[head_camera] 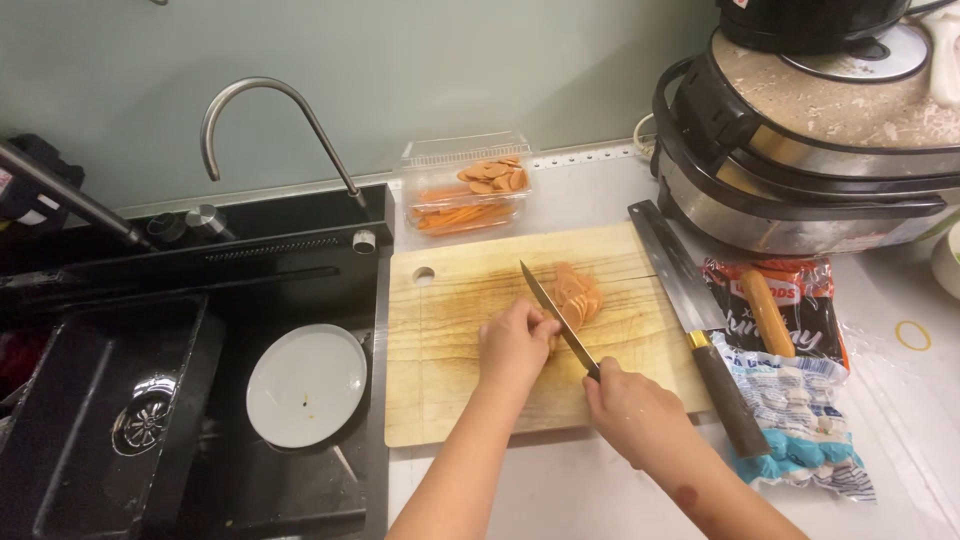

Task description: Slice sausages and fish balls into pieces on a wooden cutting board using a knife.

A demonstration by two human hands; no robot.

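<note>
Sausage slices (577, 293) lie fanned on the wooden cutting board (440, 360). Left hand (515, 343) curls knuckles-up, pinning the uncut piece. Right hand (630, 405) grips the slim knife (555, 315), blade angled beside the left fingers.

right hand (628, 398) grips knife (556, 316) | left hand (514, 338) steadies sausage (578, 296) | cutting board (440, 360)
</note>
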